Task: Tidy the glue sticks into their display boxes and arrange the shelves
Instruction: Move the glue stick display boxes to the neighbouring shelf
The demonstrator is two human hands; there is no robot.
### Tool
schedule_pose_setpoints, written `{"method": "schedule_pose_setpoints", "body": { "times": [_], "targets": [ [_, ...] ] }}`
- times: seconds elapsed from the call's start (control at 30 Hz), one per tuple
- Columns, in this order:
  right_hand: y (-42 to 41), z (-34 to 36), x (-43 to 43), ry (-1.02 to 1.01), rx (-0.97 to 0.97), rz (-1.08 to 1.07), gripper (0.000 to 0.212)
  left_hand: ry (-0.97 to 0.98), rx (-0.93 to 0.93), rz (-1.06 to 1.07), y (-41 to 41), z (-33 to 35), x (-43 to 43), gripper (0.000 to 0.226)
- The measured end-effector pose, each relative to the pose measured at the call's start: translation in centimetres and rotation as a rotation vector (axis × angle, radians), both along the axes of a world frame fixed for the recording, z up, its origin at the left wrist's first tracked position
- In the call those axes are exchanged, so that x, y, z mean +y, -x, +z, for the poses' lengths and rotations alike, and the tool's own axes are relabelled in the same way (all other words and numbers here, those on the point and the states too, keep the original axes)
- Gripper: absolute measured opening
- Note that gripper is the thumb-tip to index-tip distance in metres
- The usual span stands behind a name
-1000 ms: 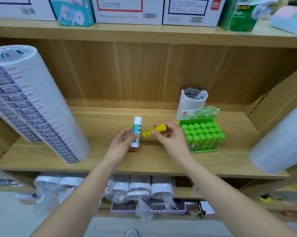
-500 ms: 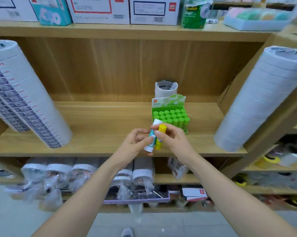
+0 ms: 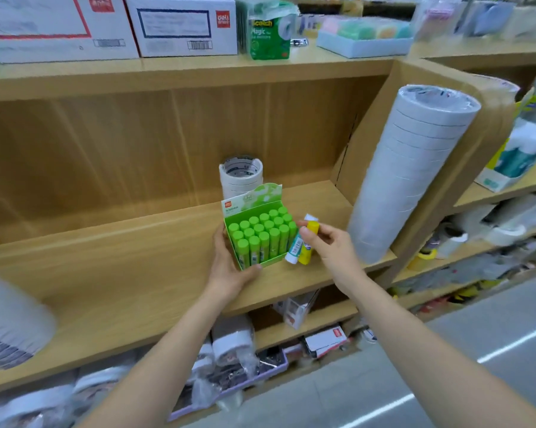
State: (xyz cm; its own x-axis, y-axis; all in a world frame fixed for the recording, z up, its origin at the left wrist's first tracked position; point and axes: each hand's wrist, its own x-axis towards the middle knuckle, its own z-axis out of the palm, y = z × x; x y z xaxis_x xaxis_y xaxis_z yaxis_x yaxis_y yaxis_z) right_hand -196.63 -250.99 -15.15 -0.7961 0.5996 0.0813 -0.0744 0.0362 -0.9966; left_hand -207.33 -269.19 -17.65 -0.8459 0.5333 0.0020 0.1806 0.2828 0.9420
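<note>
The tall wrapped stack of tape rolls (image 3: 411, 171) leaning against the right side panel is the biggest thing at risk: it stands just beside the right hand (image 3: 328, 245), and by my reading an elbow or wrist swung outward could knock it off its lean and send it onto the wooden shelf (image 3: 106, 273) or off the front edge. A second big wrapped stack (image 3: 10, 322) lies at the far left, well apart from the hands, so it looks safe. Next down, the green display box (image 3: 255, 233) sits on the shelf near the front, its slots seemingly all filled with green-capped glue sticks (image 3: 262, 234). The left hand (image 3: 229, 267) cups its left side and front corner, fingers curled round the card wall; whether the box rests fully on the shelf or is slightly lifted I cannot tell. Gripped too hard, thin card could buckle and tip the sticks; pulled forward carelessly, it could go over the edge. A short stack of tape rolls (image 3: 241, 174) stands right behind the box, so pushing the box back could topple it. Smallest are the two loose sticks, a white-and-teal glue stick (image 3: 295, 250) and a yellow glue stick (image 3: 306, 251), pinched together between the right thumb and fingers, just right of the box. Held as a pair, one could slide out and roll off. Neither matches the green ones, and I see no free slot, so forcing them in would likely jam things.
</note>
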Motion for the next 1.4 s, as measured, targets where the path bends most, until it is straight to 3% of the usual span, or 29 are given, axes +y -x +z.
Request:
{"method": "schedule_pose_setpoints", "body": {
  "times": [0.13,0.33,0.5,0.67,0.73,0.83,1.03,1.2,1.4],
  "targets": [
    [0.8,-0.8,-0.5,0.081,-0.017,-0.008,0.015,0.005,0.056,0.012,1.1,-0.6,0.2,0.110],
    [0.2,-1.5,-1.3,0.121,0.016,-0.042,0.026,0.029,0.159,-0.047,1.9,-1.4,-0.8,0.108],
    [-1.9,-1.6,-2.2,0.154,0.039,-0.039,0.035,0.008,0.209,-0.062,-0.1,-1.3,-1.7,0.106],
    [-4.5,-1.8,-2.7,0.155,0.039,0.002,0.025,-0.041,0.186,-0.095,-3.8,-0.7,-2.5,0.104],
    [-5.9,-2.1,-2.7,0.151,0.027,0.030,0.035,-0.002,0.225,-0.094,-5.6,-0.5,-2.6,0.109],
    [-9.1,-2.2,-2.8,0.136,0.017,0.069,0.037,0.028,0.294,-0.057,-9.1,-0.4,-3.0,0.116],
    [-18.3,-1.5,-1.1,0.089,0.017,0.066,0.025,-0.007,0.263,0.020,-18.3,-0.4,-1.3,0.121],
    [-27.1,-0.4,3.0,0.045,0.060,-0.036,0.016,-0.084,0.300,-0.081,-25.4,-0.2,3.9,0.121],
    [-34.9,2.5,9.3,-0.016,0.104,-0.248,0.016,-0.213,0.413,-0.266,-30.5,2.8,12.7,0.104]
  ]
}}
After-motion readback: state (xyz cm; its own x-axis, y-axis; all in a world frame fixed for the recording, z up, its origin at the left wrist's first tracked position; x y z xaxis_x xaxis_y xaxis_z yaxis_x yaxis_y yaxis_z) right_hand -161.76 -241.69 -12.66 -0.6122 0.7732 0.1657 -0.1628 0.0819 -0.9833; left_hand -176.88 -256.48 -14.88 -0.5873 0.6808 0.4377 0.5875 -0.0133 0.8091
